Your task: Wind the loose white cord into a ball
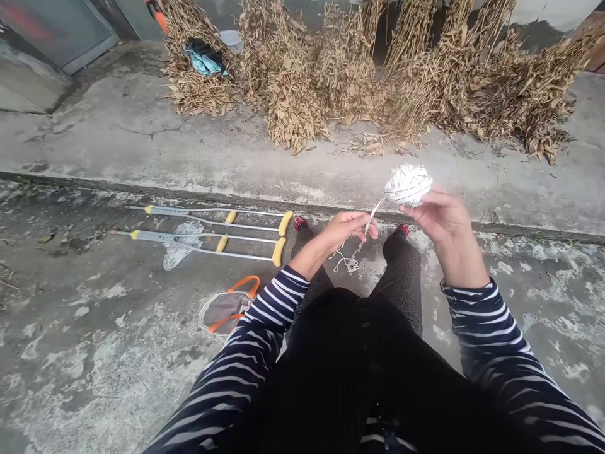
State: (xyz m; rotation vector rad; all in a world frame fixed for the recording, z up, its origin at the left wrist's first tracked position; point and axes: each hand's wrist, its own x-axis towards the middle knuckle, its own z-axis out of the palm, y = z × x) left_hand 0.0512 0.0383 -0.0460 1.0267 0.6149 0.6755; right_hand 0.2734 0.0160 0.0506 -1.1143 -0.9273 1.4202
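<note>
Fingers on the left hand are pinching a strip of white string, and the ones on the right hand have hold of the ball it comes off, gripping it by its lower right side. So yeah, the ball is up in the air in front of the person, a bit right of the middle, with that short stretch of string slanting down from it to the left hand. Below the left hand there's a loose squiggly tangle of the string between the legs, can't really tell if it's dangling or lying on the ground

Both arms are in navy and white striped sleeves, and the red shoes are right by the edge of a concrete step. Off to the left, two crutches lie side by side on the ground, yellow pads toward the person's feet, with a crumpled clear plastic bag by their shafts. Nearer the left sleeve is a grey bag with orange handles, partly hidden by the arm

Up on the step there's a whole row of dried plants leaning along the wall, with a blue and black cloth on the leftmost bunch and a pale bucket tucked just beside it
</note>
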